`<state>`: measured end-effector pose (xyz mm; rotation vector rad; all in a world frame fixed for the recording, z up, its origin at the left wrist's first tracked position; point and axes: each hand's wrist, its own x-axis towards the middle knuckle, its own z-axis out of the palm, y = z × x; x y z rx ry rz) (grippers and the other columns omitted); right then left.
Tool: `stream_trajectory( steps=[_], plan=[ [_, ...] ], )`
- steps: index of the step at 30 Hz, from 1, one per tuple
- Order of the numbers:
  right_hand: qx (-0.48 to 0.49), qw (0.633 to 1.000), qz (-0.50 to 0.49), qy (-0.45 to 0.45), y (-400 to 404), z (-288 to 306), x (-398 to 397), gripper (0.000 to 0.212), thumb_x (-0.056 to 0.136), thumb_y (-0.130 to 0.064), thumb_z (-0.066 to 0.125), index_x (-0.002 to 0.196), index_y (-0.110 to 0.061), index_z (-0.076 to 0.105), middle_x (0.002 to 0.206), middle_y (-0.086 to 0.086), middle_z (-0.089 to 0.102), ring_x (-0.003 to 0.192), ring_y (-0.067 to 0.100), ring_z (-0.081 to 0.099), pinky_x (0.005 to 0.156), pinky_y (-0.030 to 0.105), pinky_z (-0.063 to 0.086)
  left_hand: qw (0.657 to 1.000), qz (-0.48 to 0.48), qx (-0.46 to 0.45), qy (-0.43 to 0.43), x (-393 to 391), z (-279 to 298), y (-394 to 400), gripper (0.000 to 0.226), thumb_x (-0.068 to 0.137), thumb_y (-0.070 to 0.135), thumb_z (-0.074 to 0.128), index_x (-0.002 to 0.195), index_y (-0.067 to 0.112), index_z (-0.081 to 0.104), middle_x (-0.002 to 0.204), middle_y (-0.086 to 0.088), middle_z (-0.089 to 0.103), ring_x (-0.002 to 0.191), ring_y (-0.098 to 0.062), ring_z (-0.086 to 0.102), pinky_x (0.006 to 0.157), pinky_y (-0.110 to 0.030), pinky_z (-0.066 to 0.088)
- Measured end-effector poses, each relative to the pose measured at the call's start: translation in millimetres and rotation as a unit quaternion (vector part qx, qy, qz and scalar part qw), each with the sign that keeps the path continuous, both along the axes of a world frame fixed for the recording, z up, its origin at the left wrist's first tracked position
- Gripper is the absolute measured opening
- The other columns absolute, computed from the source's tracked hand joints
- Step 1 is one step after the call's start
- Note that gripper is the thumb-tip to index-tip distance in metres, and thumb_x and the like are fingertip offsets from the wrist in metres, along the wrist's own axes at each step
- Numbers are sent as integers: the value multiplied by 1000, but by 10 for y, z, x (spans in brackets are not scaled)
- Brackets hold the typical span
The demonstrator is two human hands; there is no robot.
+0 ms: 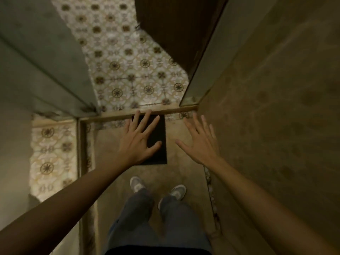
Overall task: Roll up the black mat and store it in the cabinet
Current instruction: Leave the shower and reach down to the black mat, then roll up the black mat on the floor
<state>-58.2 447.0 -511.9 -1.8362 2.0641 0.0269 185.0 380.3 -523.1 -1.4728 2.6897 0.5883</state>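
The black mat [159, 150] lies flat on the floor just before a threshold strip, straight ahead of my feet. My left hand [138, 140] hangs in the air above it with fingers spread, covering the mat's left part from view. My right hand [199, 140] is held out to the right of the mat, fingers spread, holding nothing. No cabinet can be told apart for certain in this view.
A doorway threshold [147, 114] crosses the floor ahead, with patterned tiles [128, 70] beyond it. A dark brown door or panel [176, 34] stands at the upper right. Walls close in on the left [36, 61] and right [276, 107]. My shoes [158, 188] stand behind the mat.
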Motion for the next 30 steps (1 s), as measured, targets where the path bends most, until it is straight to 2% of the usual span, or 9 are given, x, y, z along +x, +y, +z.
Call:
stream_trajectory(
  steps=[4,8,10,14,17,22,26,28,30],
  plan=[
    [46,998,46,-9,-119,-549,233,90,86,-80,27,160,-36,1,169,-1,-8,154,21,-13,122,44,-5,999,29,31,-16,507,-624,97,82,90,73,30,156,39,-5,165,1,-13,150,-28,-18,120,-53,0],
    [94,990,105,-22,-240,-1378,285,96,89,-68,52,161,-28,3,168,-1,-9,154,21,-13,124,43,-5,994,46,83,-53,848,-1544,182,85,86,74,26,156,38,-4,166,0,-11,149,-26,-19,118,-51,-2],
    [124,981,144,-23,-278,-1932,282,104,88,-59,66,161,-26,0,169,1,-9,154,22,-13,126,44,-2,989,44,112,-90,945,-2139,208,87,85,73,29,156,38,-6,166,1,-13,148,-25,-22,120,-53,0],
    [190,959,209,-16,-377,-3288,214,115,84,-62,70,159,-26,-9,169,1,-13,153,21,-16,126,44,1,972,-5,168,-167,1012,-3444,126,93,88,64,46,153,39,-17,163,3,-21,148,-29,-22,120,-52,0],
    [219,936,274,-18,-417,-4299,135,115,84,-58,73,159,-26,-8,169,2,-11,155,22,-11,126,44,10,968,-32,199,-149,1040,-4406,38,98,88,53,57,152,38,-16,164,4,-18,150,-30,-15,121,-55,8],
    [228,904,352,-80,-411,-5699,116,105,88,-36,77,161,-22,3,169,1,-3,155,20,-4,124,36,10,978,-55,195,-43,1169,-5774,-50,82,92,28,62,157,31,10,165,4,12,150,-29,15,117,-50,30],
    [205,897,373,-120,-261,-6654,146,102,86,-30,80,160,-17,12,169,6,8,155,26,3,125,43,16,984,-115,136,-11,1217,-6582,15,68,89,34,66,150,20,38,153,-9,41,128,-33,48,96,-48,50],
    [188,893,386,-135,-170,-7047,169,100,85,-33,81,160,-16,15,168,7,13,155,27,7,123,49,23,980,-162,112,0,1217,-6889,107,59,89,41,64,141,16,50,138,-12,51,114,-30,55,82,-42,53],
    [164,889,405,-137,-90,-7374,172,95,86,-38,78,160,-17,20,168,5,16,155,26,11,120,52,31,972,-212,96,-3,1226,-7158,217,59,89,48,58,138,16,53,131,-11,51,109,-27,53,76,-40,53]
  ],
)
